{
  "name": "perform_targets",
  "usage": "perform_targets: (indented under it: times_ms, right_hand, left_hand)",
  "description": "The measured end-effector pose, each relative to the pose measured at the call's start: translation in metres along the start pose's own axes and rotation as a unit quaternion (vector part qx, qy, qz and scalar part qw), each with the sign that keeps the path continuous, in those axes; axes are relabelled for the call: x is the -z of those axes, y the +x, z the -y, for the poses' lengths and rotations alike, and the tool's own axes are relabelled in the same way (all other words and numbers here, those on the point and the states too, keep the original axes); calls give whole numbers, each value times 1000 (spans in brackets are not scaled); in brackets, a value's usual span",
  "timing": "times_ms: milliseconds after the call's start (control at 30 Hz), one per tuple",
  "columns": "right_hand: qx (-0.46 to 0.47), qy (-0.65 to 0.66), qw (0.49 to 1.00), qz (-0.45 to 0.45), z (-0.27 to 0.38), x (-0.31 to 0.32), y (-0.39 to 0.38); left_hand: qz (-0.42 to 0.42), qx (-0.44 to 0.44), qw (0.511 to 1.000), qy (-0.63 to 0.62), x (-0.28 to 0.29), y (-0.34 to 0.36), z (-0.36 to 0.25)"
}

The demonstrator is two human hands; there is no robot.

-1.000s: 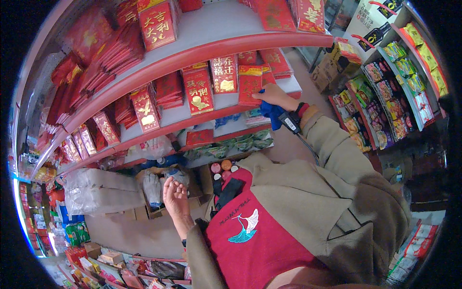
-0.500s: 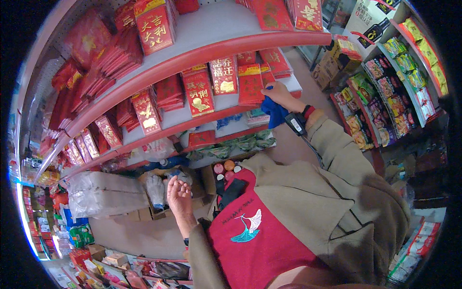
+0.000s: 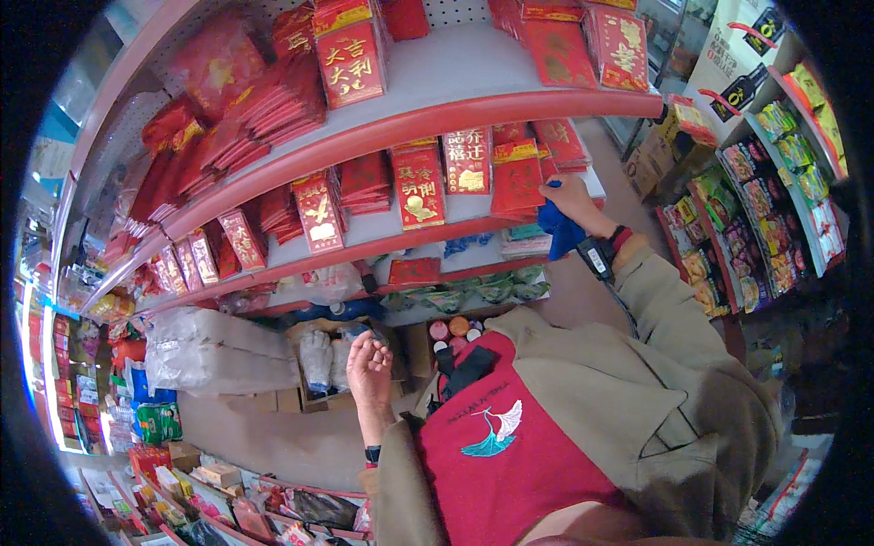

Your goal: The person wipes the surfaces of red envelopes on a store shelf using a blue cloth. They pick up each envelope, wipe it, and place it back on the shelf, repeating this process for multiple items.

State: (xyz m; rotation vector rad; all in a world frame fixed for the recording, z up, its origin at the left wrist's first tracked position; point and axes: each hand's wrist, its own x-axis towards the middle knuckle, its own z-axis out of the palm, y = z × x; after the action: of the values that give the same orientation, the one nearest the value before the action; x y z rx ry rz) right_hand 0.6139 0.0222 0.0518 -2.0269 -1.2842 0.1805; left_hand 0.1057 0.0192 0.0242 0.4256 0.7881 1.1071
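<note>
My right hand (image 3: 580, 204) is at the right end of the middle shelf, its fingers closed around a blue cloth (image 3: 562, 233) that hangs down below them. Just left of those fingers lies a stack of red envelopes (image 3: 516, 185); whether the cloth touches it or the shelf edge I cannot tell. My left hand (image 3: 370, 369) is raised on the left, holding nothing, its fingers loosely bent and a little apart. Behind it is a cardboard box (image 3: 341, 400) with pale work gloves (image 3: 316, 358) in it.
Red envelopes with gold print (image 3: 350, 65) fill the upper shelf (image 3: 428, 64), whose red rim juts out above my right hand. A large plastic-wrapped bundle (image 3: 218, 350) stands left of the glove box. Racks of packaged food (image 3: 742, 223) and cartons (image 3: 669, 146) stand on the right.
The shelves have shifted to the right and slightly down in the view. Both hands shift with them; my right hand still grips the blue cloth beside the same envelopes.
</note>
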Motion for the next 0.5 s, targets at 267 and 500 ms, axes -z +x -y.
perform_targets:
  times_ms: [267, 500]
  right_hand:
    - [29, 72, 996, -44, 6, 5, 1]
    - [4, 121, 993, -13, 13, 18, -4]
  left_hand:
    - [8, -6, 1000, 14, -7, -2, 3]
    - [19, 17, 999, 27, -11, 3, 6]
